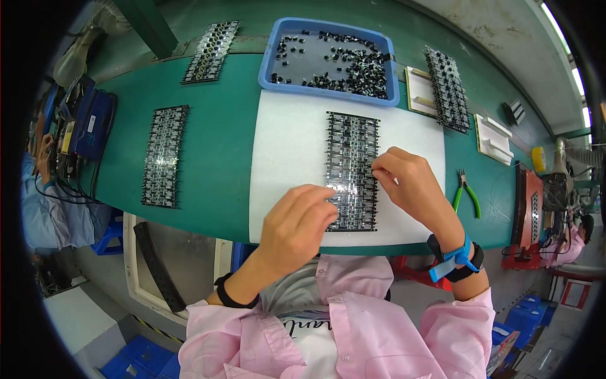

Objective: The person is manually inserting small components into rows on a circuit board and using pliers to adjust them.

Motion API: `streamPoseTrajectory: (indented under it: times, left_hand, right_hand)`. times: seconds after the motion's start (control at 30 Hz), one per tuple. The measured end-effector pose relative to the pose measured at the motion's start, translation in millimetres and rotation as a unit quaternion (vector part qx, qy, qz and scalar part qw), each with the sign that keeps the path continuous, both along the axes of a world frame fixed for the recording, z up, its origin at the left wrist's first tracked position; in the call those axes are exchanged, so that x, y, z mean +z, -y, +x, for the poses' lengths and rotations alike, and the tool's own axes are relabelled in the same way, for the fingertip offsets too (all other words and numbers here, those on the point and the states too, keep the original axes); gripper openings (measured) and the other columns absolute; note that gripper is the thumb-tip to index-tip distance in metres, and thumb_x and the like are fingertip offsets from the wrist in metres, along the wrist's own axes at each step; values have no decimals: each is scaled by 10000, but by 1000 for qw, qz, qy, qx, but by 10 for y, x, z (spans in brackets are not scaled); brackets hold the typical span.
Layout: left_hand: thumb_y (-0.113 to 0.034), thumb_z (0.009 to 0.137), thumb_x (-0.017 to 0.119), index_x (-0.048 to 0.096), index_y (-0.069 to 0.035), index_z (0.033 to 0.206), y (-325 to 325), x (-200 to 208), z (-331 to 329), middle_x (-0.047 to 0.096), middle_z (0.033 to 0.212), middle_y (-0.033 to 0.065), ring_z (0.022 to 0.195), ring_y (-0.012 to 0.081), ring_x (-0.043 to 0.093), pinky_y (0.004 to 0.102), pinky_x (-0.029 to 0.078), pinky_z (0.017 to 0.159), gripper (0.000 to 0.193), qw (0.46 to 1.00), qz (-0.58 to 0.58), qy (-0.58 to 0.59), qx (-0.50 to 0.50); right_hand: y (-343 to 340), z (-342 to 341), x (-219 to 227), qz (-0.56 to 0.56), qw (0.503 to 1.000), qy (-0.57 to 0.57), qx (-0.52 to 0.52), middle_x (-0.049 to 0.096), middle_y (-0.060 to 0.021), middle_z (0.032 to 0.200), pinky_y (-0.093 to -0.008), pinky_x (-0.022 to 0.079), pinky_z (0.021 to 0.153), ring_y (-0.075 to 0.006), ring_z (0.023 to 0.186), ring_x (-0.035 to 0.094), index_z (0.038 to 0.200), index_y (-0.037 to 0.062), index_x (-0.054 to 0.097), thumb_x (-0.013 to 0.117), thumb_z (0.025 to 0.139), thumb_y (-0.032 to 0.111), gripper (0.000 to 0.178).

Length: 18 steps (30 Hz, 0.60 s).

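A panel of small circuit boards (pixel 351 158), dark with many light parts, lies on a white sheet (pixel 284 158) in front of me. Over its lower left edge is my left hand (pixel 297 221), with its fingers bent and pressed together. My right hand (pixel 410 183) pinches at the panel's right edge, thumb against fingers. What either hand's fingertips hold, if anything, is too small to make out. Beyond the panel, a blue tray (pixel 265 63) contains many small black cylindrical components (pixel 369 69), heaped mostly toward its right side.
Two more board panels lie on the left: one nearer (pixel 165 156), one farther (pixel 212 52). Another panel (pixel 447 88) rests at the right on a white fixture (pixel 418 91). Green-handled cutters (pixel 467 196) lie right of the sheet. Other people sit at far left (pixel 60 208) and far right (pixel 568 243).
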<state>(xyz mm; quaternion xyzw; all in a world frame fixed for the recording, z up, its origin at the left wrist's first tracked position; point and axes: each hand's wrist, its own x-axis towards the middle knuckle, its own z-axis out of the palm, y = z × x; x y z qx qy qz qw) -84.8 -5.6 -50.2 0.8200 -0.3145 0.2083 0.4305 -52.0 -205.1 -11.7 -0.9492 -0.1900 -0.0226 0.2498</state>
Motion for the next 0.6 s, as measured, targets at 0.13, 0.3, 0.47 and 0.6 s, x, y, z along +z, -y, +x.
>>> streamPoseTrajectory:
  times: [0.13,0.3,0.47,0.6]
  left_hand:
    - [15,674,621,542,-28,779,30,-28,-79,603,956,96,940,277,547,398,416,789,139,999,26,-16,-10]
    - [-6,702,614,552,-32,781,31,-106,-109,617,973,103,1048,293,510,473,312,916,103,998,37,-59,-12]
    - [-27,682,630,533,-46,788,34,-120,-98,598,969,82,1044,265,511,467,341,893,145,998,58,-29,0]
    - [-31,686,632,533,-48,788,41,-126,-94,602,958,76,1053,259,509,470,338,896,143,998,61,-30,4]
  right_hand:
    - [-25,38,-23,-7,1000,5,7,565,-123,715,-332,442,537,-286,596,554,743,-8,581,590,700,-6,44]
    - [-30,37,-44,-18,1000,10,15,558,-116,706,-333,440,528,-277,585,554,746,0,583,594,701,-3,47]
    - [-36,33,-72,-10,1000,20,8,553,-110,700,-328,440,520,-266,578,556,750,5,584,597,700,-6,52]
    - [-43,53,-77,-1,1000,24,4,554,-108,700,-323,440,517,-260,573,557,751,4,584,601,701,-8,54]
